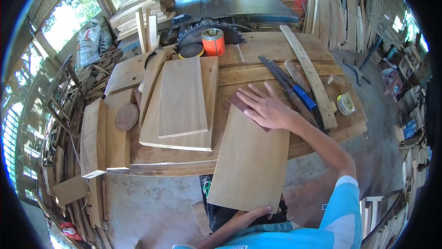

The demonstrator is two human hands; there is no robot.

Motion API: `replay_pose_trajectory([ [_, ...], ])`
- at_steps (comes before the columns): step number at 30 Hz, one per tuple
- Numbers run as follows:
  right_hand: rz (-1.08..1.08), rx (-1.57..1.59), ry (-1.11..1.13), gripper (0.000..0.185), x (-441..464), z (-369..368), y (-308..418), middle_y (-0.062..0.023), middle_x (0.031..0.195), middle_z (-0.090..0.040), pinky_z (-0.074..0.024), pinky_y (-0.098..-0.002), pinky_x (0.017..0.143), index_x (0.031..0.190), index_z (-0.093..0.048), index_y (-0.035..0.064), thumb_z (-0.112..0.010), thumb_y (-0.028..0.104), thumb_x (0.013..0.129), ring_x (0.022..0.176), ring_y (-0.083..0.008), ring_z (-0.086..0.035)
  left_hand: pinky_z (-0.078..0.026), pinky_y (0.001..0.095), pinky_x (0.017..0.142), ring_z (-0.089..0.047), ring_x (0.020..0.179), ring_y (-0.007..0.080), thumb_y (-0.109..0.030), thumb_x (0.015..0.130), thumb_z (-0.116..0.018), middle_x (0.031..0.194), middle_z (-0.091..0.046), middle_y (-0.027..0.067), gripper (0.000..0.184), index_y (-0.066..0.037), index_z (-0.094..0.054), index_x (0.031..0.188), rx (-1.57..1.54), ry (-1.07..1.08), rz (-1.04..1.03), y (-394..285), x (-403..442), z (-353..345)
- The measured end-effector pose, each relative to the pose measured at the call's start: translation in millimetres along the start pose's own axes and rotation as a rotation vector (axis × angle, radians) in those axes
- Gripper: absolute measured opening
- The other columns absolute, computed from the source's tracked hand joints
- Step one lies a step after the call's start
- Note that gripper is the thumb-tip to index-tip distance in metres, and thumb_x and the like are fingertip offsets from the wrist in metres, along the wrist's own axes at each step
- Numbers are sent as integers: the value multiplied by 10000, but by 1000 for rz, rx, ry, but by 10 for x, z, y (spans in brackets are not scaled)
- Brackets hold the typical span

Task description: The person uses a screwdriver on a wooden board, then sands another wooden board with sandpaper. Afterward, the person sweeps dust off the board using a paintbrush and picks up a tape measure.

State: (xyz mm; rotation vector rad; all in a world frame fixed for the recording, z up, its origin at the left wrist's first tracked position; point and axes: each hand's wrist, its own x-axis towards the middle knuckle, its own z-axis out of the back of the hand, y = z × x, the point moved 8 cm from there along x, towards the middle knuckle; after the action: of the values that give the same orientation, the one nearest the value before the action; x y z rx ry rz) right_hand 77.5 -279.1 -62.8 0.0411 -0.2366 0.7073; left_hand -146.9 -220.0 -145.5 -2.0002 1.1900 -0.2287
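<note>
A smooth wooden board [251,161] slopes from the workbench down toward my body. At its near end, my left hand [253,216] grips the edge, with some fingers hidden beneath. Flat on the far end lies my right hand [266,108], fingers spread, pressing on a piece of brown sandpaper [239,103]. The sandpaper is partly covered by the palm. Left of this board, a smaller board [182,97] rests on top of a larger one [209,129]. Chisel-like tools, one with a blue handle [304,97], lie right of my right hand.
The wooden workbench [170,159] carries an orange can [213,46], a round wooden disc [127,116], a long wood strip [311,81] and a tape roll [345,104]. Behind them stands a toothed circular saw blade [186,36]. Scrap wood [69,157] is piled at left.
</note>
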Motion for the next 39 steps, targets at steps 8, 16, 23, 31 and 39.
replay_pose_trajectory([
  [8, -83, 100, 132, 538, 18, -43, -30, -109, 1426, -228, -91, -513, 1060, 1379, -192, 55, -272, 338, 929, 1315, -273, -224, -452, 266, 738, -556, 979, 191, -113, 822, -565, 1204, -486, 166, 470, 10, -371, 1232, 104, -50, 60, 18, -5, 68],
  [16, -85, 137, 104, 542, 14, -84, -51, -92, 1423, -244, -120, -541, 1045, 1371, -229, 67, -278, 372, 927, 1313, -285, -226, -433, 330, 903, -543, 1042, 208, -47, 744, -637, 1218, -483, 160, 579, -12, -363, 1252, 157, 72, -48, -92, 26, 17],
  [23, -90, 115, 96, 546, 3, -78, -59, -80, 1425, -244, -92, -540, 1051, 1377, -225, 81, -266, 390, 928, 1313, -279, -227, -438, 331, 897, -543, 1042, 211, -53, 747, -632, 1217, -484, 144, 585, -23, -352, 1260, -13, 150, -101, -189, 29, -56],
  [31, -99, 56, 102, 539, -4, -67, -53, -66, 1433, -232, -57, -523, 1058, 1388, -205, 100, -266, 379, 931, 1320, -261, -215, -459, 294, 821, -552, 1006, 194, -113, 718, -677, 1157, -515, 128, 563, -22, -413, 1207, 44, 145, -89, -220, 60, -66],
  [39, -93, 32, 88, 537, -2, -53, -34, -64, 1435, -226, -40, -517, 1064, 1383, -221, 97, -272, 377, 928, 1320, -261, -215, -457, 290, 821, -557, 996, 192, -137, 717, -680, 1143, -527, 130, 550, -17, -430, 1192, 79, 125, -108, -170, 55, -3],
])
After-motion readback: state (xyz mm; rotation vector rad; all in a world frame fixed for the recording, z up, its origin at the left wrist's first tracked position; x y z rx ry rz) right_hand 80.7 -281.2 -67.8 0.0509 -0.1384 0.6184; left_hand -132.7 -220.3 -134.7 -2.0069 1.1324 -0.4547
